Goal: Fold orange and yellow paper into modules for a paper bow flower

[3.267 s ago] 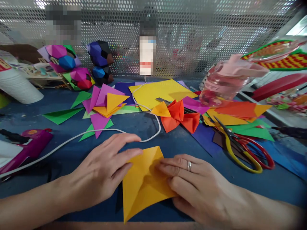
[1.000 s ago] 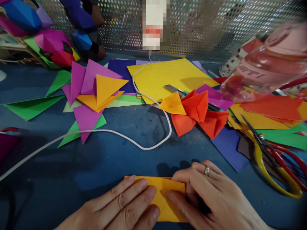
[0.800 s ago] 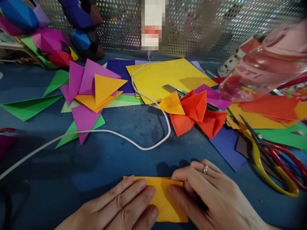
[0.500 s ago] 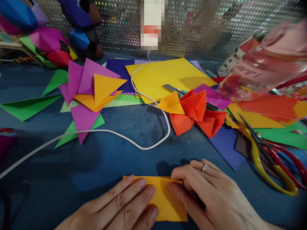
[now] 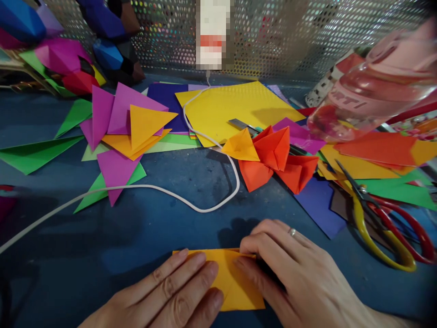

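A folded sheet of orange-yellow paper (image 5: 234, 289) lies on the blue tabletop at the bottom centre. My left hand (image 5: 174, 291) rests flat over its left part, fingers stretched out side by side. At the paper's upper right corner, my right hand (image 5: 290, 269) pinches the edge between thumb and curled index finger; a ring sits on one finger. Beyond the hands stand folded orange-red paper pieces (image 5: 273, 148) and a small yellow folded piece (image 5: 241, 145). Purple folded triangles (image 5: 119, 171) lie further left.
A white cable (image 5: 164, 189) loops across the tabletop (image 5: 164, 232) in front of my hands. Scissors (image 5: 362, 189) with red and yellow handles lie at the right, near a pink bottle (image 5: 362, 98). A large yellow sheet (image 5: 232, 105) is at the back, before a perforated metal panel (image 5: 164, 41).
The view has shifted slightly. My right hand has lifted a little at the knuckles, still pinching the paper's upper right corner. My left hand stays flat on the paper.
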The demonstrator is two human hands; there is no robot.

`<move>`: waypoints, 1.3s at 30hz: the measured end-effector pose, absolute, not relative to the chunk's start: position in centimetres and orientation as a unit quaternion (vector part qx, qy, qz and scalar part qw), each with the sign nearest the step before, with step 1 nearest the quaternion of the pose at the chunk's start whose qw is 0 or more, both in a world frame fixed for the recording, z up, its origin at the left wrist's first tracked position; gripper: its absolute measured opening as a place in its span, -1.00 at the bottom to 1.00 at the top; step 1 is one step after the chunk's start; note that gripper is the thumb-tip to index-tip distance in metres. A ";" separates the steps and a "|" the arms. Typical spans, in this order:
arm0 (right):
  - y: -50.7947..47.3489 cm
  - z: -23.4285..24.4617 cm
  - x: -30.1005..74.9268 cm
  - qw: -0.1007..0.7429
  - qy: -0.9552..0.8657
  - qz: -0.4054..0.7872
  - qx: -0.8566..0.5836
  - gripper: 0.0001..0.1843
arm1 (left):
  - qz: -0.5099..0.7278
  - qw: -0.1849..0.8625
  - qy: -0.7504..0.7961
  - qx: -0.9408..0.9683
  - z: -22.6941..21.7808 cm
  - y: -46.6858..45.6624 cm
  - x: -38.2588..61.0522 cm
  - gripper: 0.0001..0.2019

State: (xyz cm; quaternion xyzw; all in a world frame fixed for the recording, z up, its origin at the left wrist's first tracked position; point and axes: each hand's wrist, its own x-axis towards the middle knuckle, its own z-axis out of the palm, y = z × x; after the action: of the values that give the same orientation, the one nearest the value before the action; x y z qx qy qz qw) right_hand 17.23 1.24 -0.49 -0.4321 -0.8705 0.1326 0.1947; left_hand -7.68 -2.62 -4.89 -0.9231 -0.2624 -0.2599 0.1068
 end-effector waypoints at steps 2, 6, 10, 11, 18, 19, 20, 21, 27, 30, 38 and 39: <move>1.3 -0.5 17.3 0.208 -0.868 0.133 -0.431 -0.78 | -0.267 0.109 -0.264 -0.921 -5.0 -2.6 -7.6 -0.63; 1.2 -0.5 17.4 0.210 -0.868 0.132 -0.430 -0.81 | -0.265 0.106 -0.262 -0.922 -5.1 -2.6 -7.5 -0.62; 1.2 -0.5 17.3 0.221 -0.864 0.121 -0.436 -0.87 | -0.261 0.111 -0.261 -0.923 -5.0 -2.6 -7.6 -0.62; 1.2 -0.5 17.3 0.220 -0.865 0.118 -0.436 -0.87 | -0.263 0.112 -0.261 -0.922 -5.0 -2.6 -7.6 -0.62; 1.4 -0.5 17.2 0.206 -0.875 0.110 -0.424 -0.83 | -0.247 0.091 -0.255 -0.931 -5.2 -2.8 -7.8 -0.65; 1.4 -0.5 17.2 0.203 -0.875 0.111 -0.426 -0.82 | -0.249 0.090 -0.250 -0.931 -5.3 -2.8 -7.8 -0.65; 1.4 -0.5 17.2 0.202 -0.873 0.113 -0.429 -0.83 | -0.250 0.088 -0.248 -0.932 -5.3 -2.8 -7.9 -0.64; 1.4 -0.4 17.2 0.200 -0.873 0.116 -0.430 -0.83 | -0.253 0.088 -0.247 -0.931 -5.3 -2.8 -8.0 -0.64; 1.3 -0.4 17.2 0.183 -0.875 0.124 -0.431 -0.80 | -0.228 0.081 -0.244 -0.939 -4.9 -2.7 -8.0 -0.65; 1.3 -0.4 17.2 0.186 -0.874 0.122 -0.433 -0.80 | -0.250 0.092 -0.247 -0.932 -4.8 -2.7 -7.8 -0.65; 1.5 -0.4 17.3 0.184 -0.878 0.118 -0.426 -0.82 | -0.216 0.078 -0.272 -0.935 -3.7 -3.0 -7.7 -0.68; 1.5 -0.5 17.4 0.185 -0.879 0.117 -0.423 -0.84 | -0.223 0.094 -0.266 -0.933 -3.8 -2.9 -7.7 -0.68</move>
State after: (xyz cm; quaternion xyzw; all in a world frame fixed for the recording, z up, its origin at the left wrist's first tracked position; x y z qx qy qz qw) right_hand 17.36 1.47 -0.49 -0.4233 -0.8791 0.1173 0.1850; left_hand -7.73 -2.90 -3.80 -0.9331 -0.2663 -0.2228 0.0941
